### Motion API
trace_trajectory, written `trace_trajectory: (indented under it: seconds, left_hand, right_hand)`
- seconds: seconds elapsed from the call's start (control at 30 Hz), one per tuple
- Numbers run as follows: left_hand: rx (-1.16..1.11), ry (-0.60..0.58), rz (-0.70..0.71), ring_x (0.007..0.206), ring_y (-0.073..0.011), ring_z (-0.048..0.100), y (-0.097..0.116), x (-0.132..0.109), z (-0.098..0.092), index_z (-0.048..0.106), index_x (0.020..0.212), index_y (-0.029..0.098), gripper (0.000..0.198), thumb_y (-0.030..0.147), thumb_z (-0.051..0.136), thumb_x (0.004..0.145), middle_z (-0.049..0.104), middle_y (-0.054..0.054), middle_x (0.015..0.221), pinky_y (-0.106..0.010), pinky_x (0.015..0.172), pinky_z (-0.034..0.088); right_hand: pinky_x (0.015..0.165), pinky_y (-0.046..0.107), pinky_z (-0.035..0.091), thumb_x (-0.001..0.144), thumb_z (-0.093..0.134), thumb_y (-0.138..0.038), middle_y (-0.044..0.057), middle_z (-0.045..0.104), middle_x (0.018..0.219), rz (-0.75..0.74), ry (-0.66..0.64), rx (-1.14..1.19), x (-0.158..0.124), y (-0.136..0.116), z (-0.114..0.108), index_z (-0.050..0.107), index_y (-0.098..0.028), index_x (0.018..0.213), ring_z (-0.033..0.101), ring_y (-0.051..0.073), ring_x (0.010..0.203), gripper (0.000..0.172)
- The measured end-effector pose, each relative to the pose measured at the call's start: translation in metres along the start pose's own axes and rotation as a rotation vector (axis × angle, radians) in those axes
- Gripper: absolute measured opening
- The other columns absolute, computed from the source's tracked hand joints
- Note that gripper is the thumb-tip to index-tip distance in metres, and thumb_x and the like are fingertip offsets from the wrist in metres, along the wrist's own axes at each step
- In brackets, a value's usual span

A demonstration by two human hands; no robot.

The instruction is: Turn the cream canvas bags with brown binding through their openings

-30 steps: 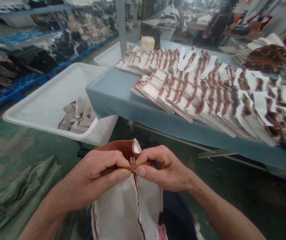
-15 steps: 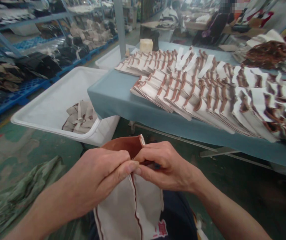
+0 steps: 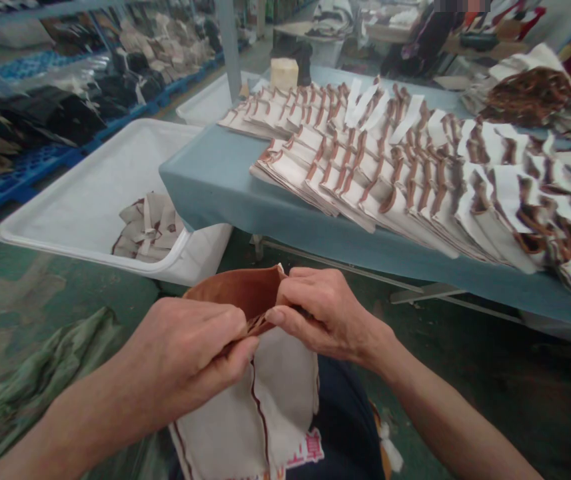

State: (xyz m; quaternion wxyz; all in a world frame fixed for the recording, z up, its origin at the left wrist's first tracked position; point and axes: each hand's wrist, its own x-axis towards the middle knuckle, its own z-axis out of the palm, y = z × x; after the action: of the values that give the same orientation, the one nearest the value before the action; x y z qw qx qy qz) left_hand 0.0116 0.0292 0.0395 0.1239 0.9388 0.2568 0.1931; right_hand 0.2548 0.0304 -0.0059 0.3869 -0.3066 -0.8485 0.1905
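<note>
A sewn piece (image 3: pixel 285 380), pale grey-white outside with brown seams and a brown inner face, hangs over my lap with its opening upward. My left hand (image 3: pixel 200 347) pinches the near rim on the left of the middle seam. Just right of that seam, my right hand (image 3: pixel 322 313) has thumb and fingers closed on the same rim. A short stretch of brown edge shows between the two hands. Whether the piece is a boot shaft or some other tube, I cannot tell. Red printed characters (image 3: pixel 310 447) show by its lower edge.
Ahead stands a table with a blue-grey cover (image 3: pixel 205 177), bearing overlapping rows of similar pieces (image 3: pixel 365 173). Left of it is a white bin (image 3: pixel 90 167) with a tied bundle (image 3: pixel 148 227) inside. Green cloth (image 3: pixel 50 387) lies at lower left; blue pallets (image 3: pixel 30 180) line the far left.
My hands have drawn slightly apart along the rim, so more of the brown inside and edge shows. The whole view has shifted a little.
</note>
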Motion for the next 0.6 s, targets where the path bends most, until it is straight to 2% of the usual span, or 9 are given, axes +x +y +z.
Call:
trace_trajectory:
  seconds: [0.1, 0.2, 0.27, 0.33, 0.4, 0.47, 0.53, 0.6]
  left_hand:
    - [-0.214, 0.003, -0.092, 0.047, -0.0074, 0.044, 0.011, 0.005, 0.003, 0.047, 0.065, 0.021, 0.039, 0.012, 0.045, 0.102, 0.049, 0.008, 0.055, -0.027, 0.049, 0.03]
    - [-0.472, 0.01, -0.206, 0.046, -0.0063, 0.045, 0.03, 0.012, 0.011, 0.047, 0.063, 0.021, 0.034, 0.011, 0.046, 0.096, 0.048, 0.009, 0.053, -0.021, 0.048, 0.034]
    - [-0.611, 0.078, -0.254, 0.045, -0.0076, 0.044, 0.041, 0.013, 0.019, 0.043, 0.062, 0.022, 0.034, 0.013, 0.047, 0.094, 0.048, 0.008, 0.051, -0.022, 0.048, 0.035]
    - [-0.723, 0.153, -0.278, 0.044, -0.0088, 0.04, 0.045, 0.012, 0.025, 0.039, 0.061, 0.023, 0.037, 0.016, 0.048, 0.096, 0.046, 0.007, 0.049, -0.024, 0.046, 0.033]
    - [-0.788, 0.178, -0.295, 0.043, -0.0094, 0.037, 0.042, 0.006, 0.027, 0.037, 0.062, 0.023, 0.042, 0.023, 0.05, 0.102, 0.042, 0.007, 0.049, -0.027, 0.045, 0.029]
    - [-0.804, 0.145, -0.312, 0.046, -0.0101, 0.035, 0.032, -0.002, 0.022, 0.036, 0.064, 0.022, 0.05, 0.036, 0.056, 0.107, 0.038, 0.007, 0.052, -0.029, 0.046, 0.027]
    - [-0.788, 0.099, -0.32, 0.048, -0.0105, 0.033, 0.019, -0.013, 0.011, 0.034, 0.065, 0.022, 0.058, 0.052, 0.062, 0.106, 0.033, 0.007, 0.056, -0.031, 0.048, 0.025]
    - [-0.716, 0.083, -0.326, 0.048, -0.0107, 0.034, 0.005, -0.025, -0.001, 0.036, 0.065, 0.022, 0.06, 0.058, 0.058, 0.107, 0.033, 0.006, 0.056, -0.031, 0.048, 0.027]
  right_hand:
    - [0.061, 0.03, 0.035, 0.115, 0.052, -0.047, -0.004, 0.052, 0.059, -0.073, 0.138, 0.032, -0.005, 0.018, 0.021, 0.049, -0.023, 0.07, 0.045, 0.013, 0.056, 0.051]
    - [0.061, 0.032, 0.036, 0.113, 0.042, -0.066, -0.003, 0.045, 0.056, -0.08, 0.12, 0.104, -0.009, 0.03, 0.05, 0.042, -0.026, 0.067, 0.044, 0.015, 0.054, 0.062]
    - [0.061, 0.034, 0.035, 0.111, 0.029, -0.076, -0.003, 0.041, 0.054, -0.031, 0.105, 0.174, -0.012, 0.032, 0.068, 0.036, -0.027, 0.065, 0.043, 0.016, 0.053, 0.068]
    - [0.06, 0.034, 0.035, 0.108, 0.022, -0.081, -0.002, 0.041, 0.054, 0.01, 0.126, 0.244, -0.012, 0.029, 0.076, 0.034, -0.028, 0.064, 0.043, 0.016, 0.054, 0.07]
    - [0.061, 0.033, 0.036, 0.108, 0.028, -0.081, -0.003, 0.044, 0.056, 0.034, 0.172, 0.313, -0.01, 0.026, 0.071, 0.037, -0.027, 0.064, 0.044, 0.015, 0.055, 0.071]
    - [0.062, 0.031, 0.037, 0.109, 0.037, -0.078, -0.003, 0.048, 0.059, 0.071, 0.21, 0.388, -0.006, 0.025, 0.055, 0.043, -0.025, 0.066, 0.046, 0.014, 0.056, 0.069]
    - [0.063, 0.03, 0.04, 0.109, 0.039, -0.076, -0.003, 0.053, 0.063, 0.121, 0.182, 0.446, -0.002, 0.026, 0.035, 0.051, -0.023, 0.07, 0.049, 0.013, 0.057, 0.068]
    - [0.065, 0.03, 0.042, 0.108, 0.038, -0.079, -0.001, 0.059, 0.067, 0.136, 0.106, 0.435, -0.002, 0.028, 0.018, 0.059, -0.021, 0.075, 0.053, 0.014, 0.061, 0.07]
